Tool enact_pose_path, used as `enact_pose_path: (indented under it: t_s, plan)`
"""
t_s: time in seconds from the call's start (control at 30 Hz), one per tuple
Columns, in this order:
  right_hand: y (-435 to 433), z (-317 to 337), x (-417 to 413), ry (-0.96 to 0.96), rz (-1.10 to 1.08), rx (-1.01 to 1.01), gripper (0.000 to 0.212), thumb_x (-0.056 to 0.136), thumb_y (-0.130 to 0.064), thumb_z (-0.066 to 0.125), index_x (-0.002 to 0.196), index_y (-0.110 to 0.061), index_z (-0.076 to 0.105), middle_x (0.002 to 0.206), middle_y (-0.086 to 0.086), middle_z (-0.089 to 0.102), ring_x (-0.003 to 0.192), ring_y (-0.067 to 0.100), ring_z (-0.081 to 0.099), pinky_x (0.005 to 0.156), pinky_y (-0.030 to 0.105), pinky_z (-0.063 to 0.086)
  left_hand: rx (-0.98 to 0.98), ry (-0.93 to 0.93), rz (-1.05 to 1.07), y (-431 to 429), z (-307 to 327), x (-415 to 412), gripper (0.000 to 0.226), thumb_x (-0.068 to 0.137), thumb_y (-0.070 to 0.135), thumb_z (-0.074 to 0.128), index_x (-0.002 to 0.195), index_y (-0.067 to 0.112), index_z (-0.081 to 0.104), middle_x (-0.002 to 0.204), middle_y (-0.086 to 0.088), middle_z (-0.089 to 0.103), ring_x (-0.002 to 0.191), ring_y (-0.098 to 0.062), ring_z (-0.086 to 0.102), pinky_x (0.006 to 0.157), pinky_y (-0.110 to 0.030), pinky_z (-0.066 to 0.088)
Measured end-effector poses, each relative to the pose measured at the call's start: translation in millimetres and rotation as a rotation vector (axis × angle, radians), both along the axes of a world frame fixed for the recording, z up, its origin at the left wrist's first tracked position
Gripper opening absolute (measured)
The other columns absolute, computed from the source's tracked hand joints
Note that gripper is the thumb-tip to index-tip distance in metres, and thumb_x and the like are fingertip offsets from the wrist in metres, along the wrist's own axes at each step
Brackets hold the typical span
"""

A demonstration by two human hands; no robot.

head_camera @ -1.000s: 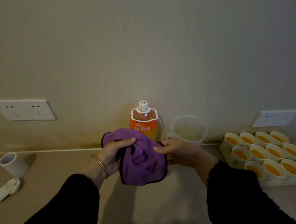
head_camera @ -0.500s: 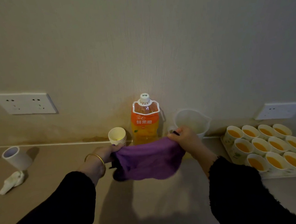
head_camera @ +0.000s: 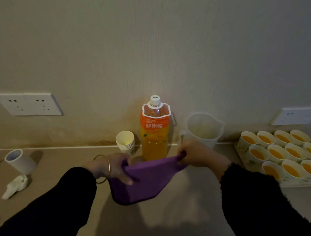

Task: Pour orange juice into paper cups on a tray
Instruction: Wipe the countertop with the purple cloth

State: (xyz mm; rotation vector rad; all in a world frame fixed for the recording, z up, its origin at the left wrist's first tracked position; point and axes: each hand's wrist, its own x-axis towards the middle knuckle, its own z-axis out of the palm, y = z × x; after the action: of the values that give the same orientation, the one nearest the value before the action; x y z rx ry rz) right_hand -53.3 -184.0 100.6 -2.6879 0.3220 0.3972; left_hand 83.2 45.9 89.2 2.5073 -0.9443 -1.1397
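Now the left hand [head_camera: 117,166] pinches one end of a purple cloth [head_camera: 147,183] and the right hand [head_camera: 196,154] grips the other with curled fingers, stretching it just above the counter [head_camera: 178,210]. Behind it the orange juice bottle [head_camera: 156,133] stands upright, capped and partly full, at the counter's back edge. Juice-filled paper cups [head_camera: 287,154] sit packed on the tray [head_camera: 242,153] at the right edge.

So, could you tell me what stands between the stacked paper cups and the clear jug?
The capped orange juice bottle stands upright between the stacked paper cups and the clear jug, in the head view.
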Motion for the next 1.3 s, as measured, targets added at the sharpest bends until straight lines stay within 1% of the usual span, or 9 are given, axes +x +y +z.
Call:
enact_pose_path:
  t_s: [0.13,0.23,0.4,0.67,0.8,0.93,1.07,1.2,1.3]
  plan:
    - [9,-8,4,0.031,-0.041,-0.084,0.021,0.087,-0.031,0.064,0.099,-0.016,0.072,0.079,-0.005,0.058,0.083,0.012,0.055,0.076,0.027,0.043,0.129,-0.277,-0.063,9,-15,6,0.032,0.078,0.029,0.071,0.106,0.014,0.067,0.110,-0.005,0.066,0.102,-0.020,0.058,0.075,-0.023,0.039]
    - [14,-22,7,-0.131,-0.152,-0.067,0.019,0.087,-0.025,0.061,0.100,-0.017,0.073,0.093,0.002,0.058,0.099,0.020,0.060,0.083,0.030,0.047,0.020,-0.444,0.120,19,-22,12,0.024,0.079,0.022,0.065,0.102,0.017,0.069,0.106,-0.005,0.068,0.101,-0.022,0.060,0.077,-0.022,0.043]
    - [23,-27,10,-0.340,-0.177,-0.139,0.017,0.084,-0.013,0.061,0.094,-0.012,0.074,0.099,0.011,0.066,0.098,0.025,0.060,0.069,0.025,0.035,-0.124,-0.643,0.310,30,-18,14,0.012,0.076,0.021,0.067,0.087,0.021,0.071,0.093,-0.008,0.068,0.094,-0.029,0.063,0.074,-0.028,0.045]
    - [26,-93,-24,0.128,0.068,-0.133,0.030,0.079,-0.025,0.069,0.106,-0.011,0.070,0.120,0.005,0.058,0.109,0.025,0.057,0.093,0.034,0.046,0.183,-0.469,-0.072,56,-72,-16,0.027,0.075,0.037,0.069,0.098,0.023,0.071,0.111,-0.005,0.061,0.104,-0.024,0.059,0.085,-0.027,0.046]
    - [35,-133,-45,0.453,0.206,0.048,0.030,0.085,-0.018,0.067,0.114,-0.011,0.068,0.118,0.007,0.065,0.102,0.020,0.058,0.082,0.026,0.042,0.341,-0.216,-0.113,56,-103,-40,0.022,0.080,0.021,0.065,0.071,0.030,0.047,0.116,-0.006,0.065,0.107,-0.022,0.060,0.083,-0.026,0.045]
    - [23,-145,-33,0.365,0.026,0.123,0.020,0.084,-0.014,0.063,0.098,-0.002,0.070,0.086,0.006,0.057,0.084,0.020,0.057,0.068,0.023,0.035,0.240,-0.168,0.207,50,-116,-26,0.017,0.080,0.015,0.063,0.095,0.014,0.070,0.103,-0.008,0.069,0.096,-0.022,0.064,0.073,-0.024,0.046]
    - [18,-141,-8,0.098,-0.279,0.156,0.027,0.090,-0.017,0.052,0.113,-0.004,0.059,0.112,0.010,0.060,0.102,0.026,0.057,0.079,0.027,0.041,-0.147,-0.169,0.710,38,-121,-4,0.045,0.075,0.003,0.064,0.119,0.007,0.059,0.106,-0.018,0.065,0.096,-0.033,0.061,0.077,-0.028,0.046]
    - [24,-154,7,0.196,-0.403,0.096,0.046,0.092,-0.034,0.054,0.127,-0.005,0.045,0.128,0.014,0.049,0.113,0.030,0.053,0.093,0.035,0.045,-0.100,-0.163,0.573,32,-135,1,0.051,0.075,0.018,0.063,0.126,0.015,0.054,0.110,-0.018,0.062,0.098,-0.034,0.061,0.084,-0.033,0.048]
    - [31,-164,7,0.198,-0.480,-0.032,0.050,0.091,-0.035,0.056,0.128,-0.005,0.042,0.127,0.015,0.047,0.113,0.031,0.053,0.092,0.037,0.045,-0.016,-0.187,0.228,28,-144,-9,0.048,0.081,0.019,0.056,0.128,0.019,0.057,0.139,-0.008,0.046,0.126,-0.023,0.047,0.104,-0.025,0.035]
